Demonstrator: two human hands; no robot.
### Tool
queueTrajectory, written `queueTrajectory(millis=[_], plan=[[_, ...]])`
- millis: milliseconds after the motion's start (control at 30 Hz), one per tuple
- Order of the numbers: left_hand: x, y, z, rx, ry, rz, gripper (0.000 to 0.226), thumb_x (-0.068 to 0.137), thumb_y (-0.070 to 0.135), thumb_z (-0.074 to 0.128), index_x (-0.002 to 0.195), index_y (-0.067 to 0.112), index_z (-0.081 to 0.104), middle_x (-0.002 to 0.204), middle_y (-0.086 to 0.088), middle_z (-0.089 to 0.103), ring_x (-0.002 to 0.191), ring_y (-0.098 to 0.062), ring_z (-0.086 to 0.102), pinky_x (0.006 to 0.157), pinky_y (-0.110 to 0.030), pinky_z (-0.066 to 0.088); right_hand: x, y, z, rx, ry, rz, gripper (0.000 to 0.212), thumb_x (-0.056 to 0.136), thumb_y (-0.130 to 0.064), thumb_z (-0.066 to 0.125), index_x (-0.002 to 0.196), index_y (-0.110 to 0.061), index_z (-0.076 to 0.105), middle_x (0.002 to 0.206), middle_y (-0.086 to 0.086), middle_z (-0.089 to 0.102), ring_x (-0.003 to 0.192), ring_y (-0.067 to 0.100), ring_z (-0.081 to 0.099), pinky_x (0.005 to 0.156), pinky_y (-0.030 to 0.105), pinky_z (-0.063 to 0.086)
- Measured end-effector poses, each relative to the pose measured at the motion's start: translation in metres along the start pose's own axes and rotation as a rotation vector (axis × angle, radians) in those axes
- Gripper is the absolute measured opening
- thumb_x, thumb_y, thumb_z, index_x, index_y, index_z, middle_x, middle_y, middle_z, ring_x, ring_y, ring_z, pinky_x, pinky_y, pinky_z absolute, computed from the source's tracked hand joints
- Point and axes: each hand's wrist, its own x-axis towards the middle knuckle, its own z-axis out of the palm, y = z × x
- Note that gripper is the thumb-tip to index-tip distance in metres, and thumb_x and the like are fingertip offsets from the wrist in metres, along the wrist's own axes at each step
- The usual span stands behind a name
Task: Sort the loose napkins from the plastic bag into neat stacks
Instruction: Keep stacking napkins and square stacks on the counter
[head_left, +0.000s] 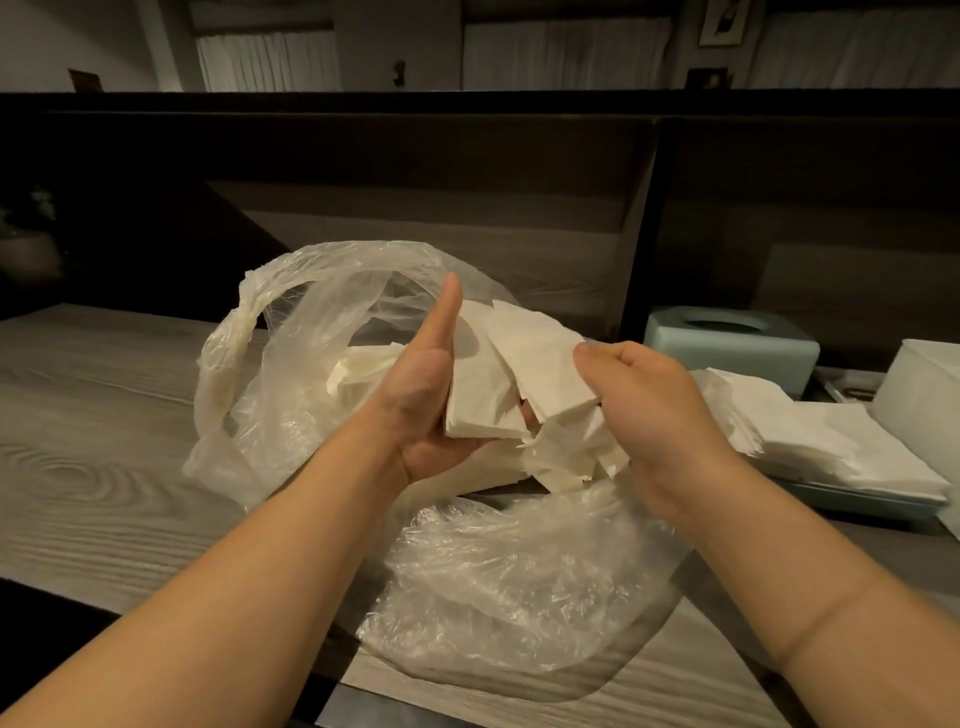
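Both hands, left hand (423, 410) and right hand (649, 410), hold napkins (514, 374) above bag (498, 582).

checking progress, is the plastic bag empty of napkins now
No, napkins still show through the plastic bag behind the left hand.

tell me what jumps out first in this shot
Two hands at the centre hold a messy bunch of napkins: the left hand cradles it, the right hand grips its edge. A crumpled plastic bag sprawls beneath on the wooden table. A neater stack lies right.
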Motion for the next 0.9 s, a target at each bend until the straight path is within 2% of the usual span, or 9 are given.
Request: queueTrajectory(millis=[133, 300, 400, 500, 600, 700, 767, 833, 900], plan=[[-0.002, -0.003, 0.001, 0.075, -0.004, 0.015, 0.038, 0.084, 0.023, 0.064, 0.12, 0.009, 0.067, 0.101, -0.009, 0.076, 0.086, -0.024, 0.074, 0.073, -0.035, 0.06, -0.004, -0.003, 0.001, -0.039, -0.094, -0.012, 0.02, 0.096, -0.034, 0.065, 0.08, -0.023, 0.068, 0.081, -0.007, 0.07, 0.078, 0.012, 0.066, 0.064, 0.027, 0.05], [-0.003, -0.005, -0.001, 0.158, -0.041, -0.037, 0.045, 0.076, 0.014, 0.064, 0.121, 0.008, 0.063, 0.096, -0.009, 0.075, 0.084, -0.023, 0.074, 0.072, -0.035, 0.059, -0.004, -0.009, -0.001, 0.044, -0.107, -0.021, 0.02, 0.09, -0.042, 0.072, 0.103, -0.026, 0.07, 0.086, -0.01, 0.076, 0.075, 0.008, 0.074, 0.055, 0.021, 0.053], [-0.006, -0.005, 0.002, 0.187, -0.075, -0.055, 0.041, 0.079, 0.021, 0.064, 0.118, 0.009, 0.065, 0.098, -0.01, 0.075, 0.085, -0.024, 0.074, 0.076, -0.036, 0.061, -0.006, -0.011, -0.004, 0.11, -0.123, -0.016, 0.016, 0.091, -0.032, 0.074, 0.105, -0.025, 0.07, 0.089, -0.009, 0.078, 0.075, 0.007, 0.075, 0.052, 0.021, 0.054], [-0.007, -0.004, 0.004, 0.183, -0.035, -0.045, 0.045, 0.084, 0.047, 0.061, 0.116, 0.017, 0.069, 0.1, -0.008, 0.077, 0.086, -0.024, 0.076, 0.078, -0.039, 0.058, -0.007, -0.013, -0.004, 0.156, -0.134, -0.026, 0.01, 0.093, -0.026, 0.071, 0.103, -0.023, 0.073, 0.092, -0.006, 0.079, 0.08, 0.01, 0.076, 0.058, 0.023, 0.057], [-0.008, -0.001, 0.005, 0.175, -0.003, -0.048, 0.053, 0.093, 0.065, 0.048, 0.115, 0.022, 0.072, 0.103, -0.006, 0.077, 0.09, -0.023, 0.076, 0.08, -0.038, 0.058, -0.008, -0.016, -0.005, 0.21, -0.185, -0.026, 0.012, 0.092, -0.027, 0.07, 0.1, -0.02, 0.077, 0.097, -0.002, 0.079, 0.091, 0.016, 0.075, 0.082, 0.034, 0.059], [-0.009, 0.0, 0.005, 0.193, -0.006, -0.082, 0.066, 0.093, 0.074, 0.04, 0.121, 0.023, 0.069, 0.106, -0.007, 0.076, 0.094, -0.025, 0.074, 0.082, -0.037, 0.059, -0.01, -0.017, -0.005, 0.268, -0.251, 0.016, 0.017, 0.09, -0.027, 0.071, 0.099, -0.014, 0.078, 0.105, 0.007, 0.078, 0.108, 0.031, 0.07, 0.1, 0.05, 0.051], [-0.009, 0.0, 0.006, 0.202, -0.009, -0.097, 0.07, 0.092, 0.077, 0.038, 0.122, 0.022, 0.069, 0.108, -0.008, 0.075, 0.096, -0.026, 0.073, 0.085, -0.039, 0.057, -0.011, -0.018, -0.005, 0.275, -0.28, 0.028, 0.018, 0.09, -0.027, 0.07, 0.1, -0.014, 0.078, 0.103, 0.006, 0.078, 0.102, 0.026, 0.073, 0.097, 0.046, 0.053], [-0.01, 0.0, 0.005, 0.209, -0.021, -0.103, 0.074, 0.092, 0.079, 0.034, 0.123, 0.022, 0.069, 0.112, -0.009, 0.075, 0.098, -0.027, 0.073, 0.089, -0.04, 0.056, -0.013, -0.02, -0.005, 0.253, -0.303, 0.013, 0.019, 0.09, -0.028, 0.069, 0.101, -0.014, 0.077, 0.097, 0.001, 0.078, 0.085, 0.013, 0.074, 0.081, 0.035, 0.055], [-0.01, 0.0, 0.004, 0.229, -0.049, -0.106, 0.079, 0.091, 0.081, 0.03, 0.127, 0.022, 0.067, 0.118, -0.011, 0.074, 0.103, -0.027, 0.072, 0.092, -0.04, 0.056, -0.013, -0.02, -0.005, 0.229, -0.312, 0.01, 0.019, 0.09, -0.029, 0.069, 0.099, -0.016, 0.077, 0.092, -0.001, 0.078, 0.076, 0.009, 0.072, 0.068, 0.027, 0.054]])
